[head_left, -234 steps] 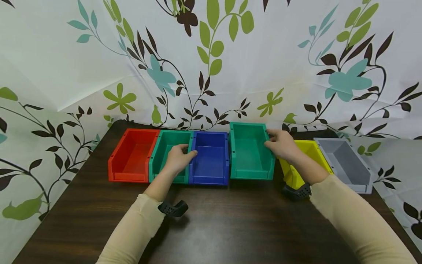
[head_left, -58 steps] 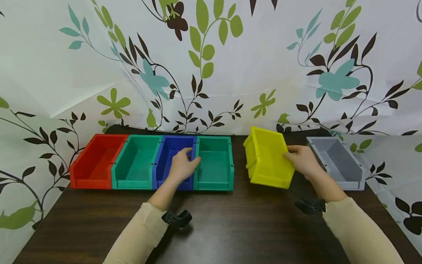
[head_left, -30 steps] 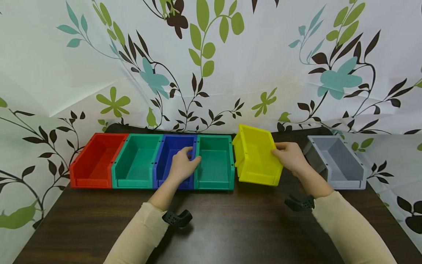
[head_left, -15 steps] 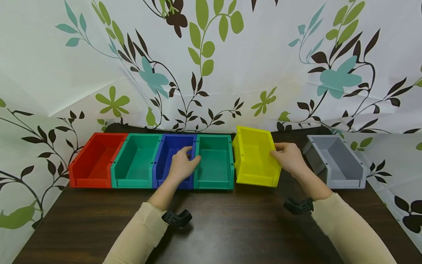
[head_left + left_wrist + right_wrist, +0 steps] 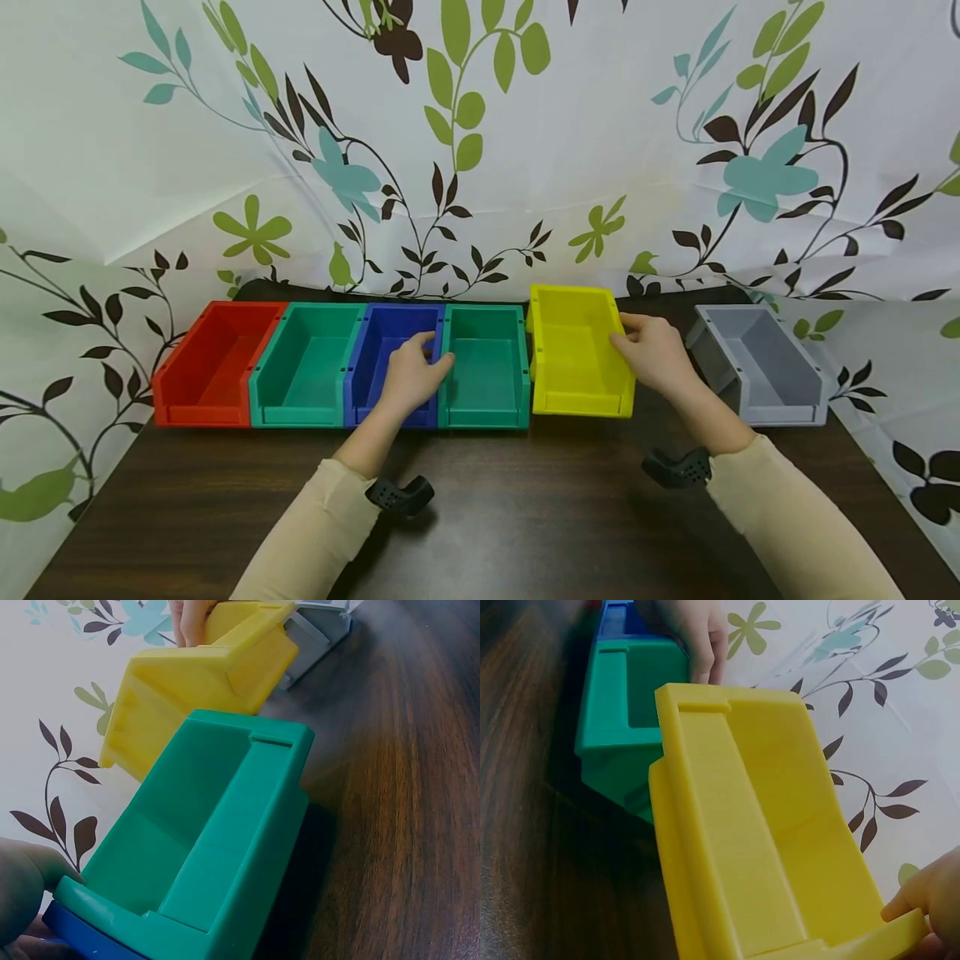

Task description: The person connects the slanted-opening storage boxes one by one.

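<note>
My right hand point(image 5: 654, 353) pinches the right side wall of a yellow bin point(image 5: 576, 350), thumb inside, as the right wrist view also shows. That bin is raised off the table, its left edge close against a green bin point(image 5: 484, 367). My left hand point(image 5: 411, 373) pinches the touching walls of this green bin and a blue bin point(image 5: 365, 375); in the left wrist view its thumb point(image 5: 52, 871) hooks over the green rim. Left of the blue bin, another green bin point(image 5: 309, 367) and a red bin point(image 5: 217, 367) continue the tight row.
Right of the yellow bin, past a gap, a grey bin point(image 5: 772, 367) stands near the table's right edge. The dark wooden table point(image 5: 517, 517) stretches in front of the bins. A leaf-patterned curtain point(image 5: 600, 125) hangs behind them.
The second green bin, held raised at first, now sits against the blue bin. My left hand moved to that joint. My right hand took the yellow bin, brought it left and levelled its tilt.
</note>
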Demonstrator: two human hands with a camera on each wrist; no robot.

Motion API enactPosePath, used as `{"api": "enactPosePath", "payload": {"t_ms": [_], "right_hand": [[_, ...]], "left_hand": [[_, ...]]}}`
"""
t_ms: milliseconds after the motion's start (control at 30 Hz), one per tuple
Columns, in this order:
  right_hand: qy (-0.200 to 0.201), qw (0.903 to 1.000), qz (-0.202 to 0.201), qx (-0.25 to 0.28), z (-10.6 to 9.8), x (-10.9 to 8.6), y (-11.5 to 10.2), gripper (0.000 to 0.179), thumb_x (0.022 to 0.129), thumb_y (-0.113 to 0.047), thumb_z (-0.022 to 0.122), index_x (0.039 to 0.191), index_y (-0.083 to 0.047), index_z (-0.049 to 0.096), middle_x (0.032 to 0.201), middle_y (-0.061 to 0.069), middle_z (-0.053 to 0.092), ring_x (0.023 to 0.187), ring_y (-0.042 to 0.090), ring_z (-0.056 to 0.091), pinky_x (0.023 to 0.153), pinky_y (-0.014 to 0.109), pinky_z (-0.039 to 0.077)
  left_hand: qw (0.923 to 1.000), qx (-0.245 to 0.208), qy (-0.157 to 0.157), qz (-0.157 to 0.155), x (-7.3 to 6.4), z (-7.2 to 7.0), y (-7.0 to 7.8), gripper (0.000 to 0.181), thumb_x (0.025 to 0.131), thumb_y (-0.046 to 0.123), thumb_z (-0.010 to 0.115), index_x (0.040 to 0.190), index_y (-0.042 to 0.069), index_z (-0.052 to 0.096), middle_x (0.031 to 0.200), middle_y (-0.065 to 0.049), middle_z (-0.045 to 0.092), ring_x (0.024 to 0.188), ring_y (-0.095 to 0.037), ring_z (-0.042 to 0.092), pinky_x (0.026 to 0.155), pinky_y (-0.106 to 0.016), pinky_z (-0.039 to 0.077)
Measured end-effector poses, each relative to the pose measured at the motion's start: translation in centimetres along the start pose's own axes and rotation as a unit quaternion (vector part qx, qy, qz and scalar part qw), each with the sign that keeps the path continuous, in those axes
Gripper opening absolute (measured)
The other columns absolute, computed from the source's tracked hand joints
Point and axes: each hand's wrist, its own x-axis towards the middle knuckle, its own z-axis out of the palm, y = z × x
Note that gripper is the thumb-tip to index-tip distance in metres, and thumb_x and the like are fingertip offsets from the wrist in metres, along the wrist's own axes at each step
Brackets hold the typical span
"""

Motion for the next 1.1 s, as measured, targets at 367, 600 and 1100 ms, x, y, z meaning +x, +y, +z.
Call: {"api": "enactPosePath", "payload": {"t_ms": [367,600,1100], "right_hand": [[0.024,0.9991,-0.031,-0.016,0.2,0.0,0.1,0.049,0.094,-0.015,0.05,0.137,0.009,0.042,0.113,0.031,0.063,0.081,0.033,0.07,0.059,0.032,0.058],[-0.013,0.9964,0.002,-0.084,1.0,-0.3,-1.3,0.091,0.084,-0.061,0.056,0.143,0.004,0.033,0.117,0.029,0.059,0.079,0.026,0.063,0.064,0.035,0.056],[-0.116,0.9561,-0.137,-0.231,2.7,1.0,-3.0,0.087,0.081,-0.077,0.04,0.152,-0.034,0.012,0.16,0.006,0.003,0.143,0.046,-0.003,0.107,0.072,-0.004]], "left_hand": [[1.0,0.003,0.002,0.001,0.1,0.1,-0.1,0.055,0.088,0.026,0.062,0.134,-0.001,0.049,0.128,-0.023,0.057,0.115,-0.035,0.058,0.087,-0.048,0.053],[1.0,0.003,-0.001,-0.001,0.2,0.0,0.0,0.056,0.087,0.026,0.062,0.134,-0.001,0.049,0.129,-0.023,0.057,0.115,-0.035,0.058,0.087,-0.048,0.053],[1.0,0.0,-0.006,0.007,0.2,-0.2,0.0,0.055,0.088,0.025,0.062,0.134,-0.002,0.048,0.129,-0.024,0.056,0.116,-0.036,0.058,0.089,-0.049,0.052]]}}
